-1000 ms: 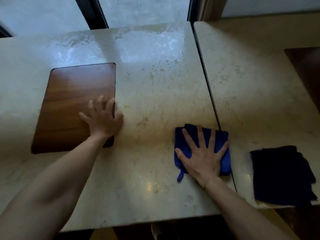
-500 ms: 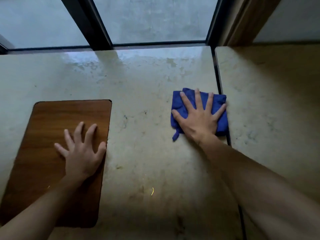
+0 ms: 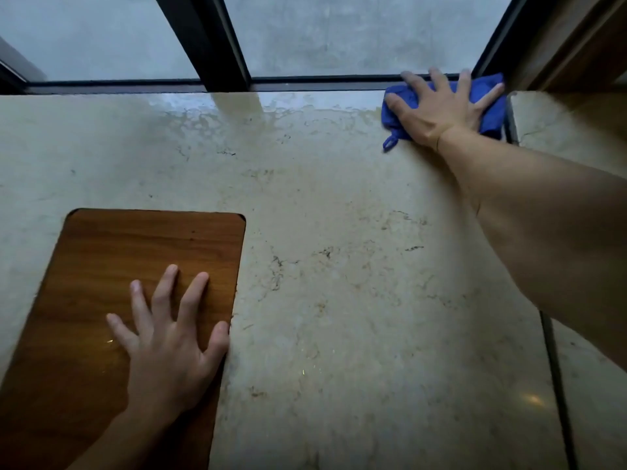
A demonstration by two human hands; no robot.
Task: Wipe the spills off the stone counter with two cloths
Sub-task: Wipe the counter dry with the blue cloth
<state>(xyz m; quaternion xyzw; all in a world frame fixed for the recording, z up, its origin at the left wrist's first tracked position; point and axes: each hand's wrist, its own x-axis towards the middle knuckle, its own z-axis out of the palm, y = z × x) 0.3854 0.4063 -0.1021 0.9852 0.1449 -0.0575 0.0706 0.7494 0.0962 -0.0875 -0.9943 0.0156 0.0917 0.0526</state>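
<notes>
A pale stone counter (image 3: 339, 283) fills the view, with a wet sheen along its far edge (image 3: 271, 106). My right hand (image 3: 437, 110) lies flat with fingers spread on a folded blue cloth (image 3: 488, 106), pressing it onto the counter's far right corner against the window frame. A small loop of the cloth hangs out at its near left. My left hand (image 3: 169, 344) rests flat, fingers spread, on the right part of a brown wooden board (image 3: 101, 276) that lies on the counter's left side. It holds nothing. The second cloth is out of view.
A dark window frame (image 3: 210, 45) with an upright post borders the counter's far edge. A dark seam (image 3: 556, 385) on the right separates this slab from a second stone slab (image 3: 570, 130). Wooden trim (image 3: 576, 39) stands at the far right.
My right hand has pushed the blue cloth away from me, from the near edge by the seam up to the far right corner. My left hand stayed on the board. The black cloth has left the view.
</notes>
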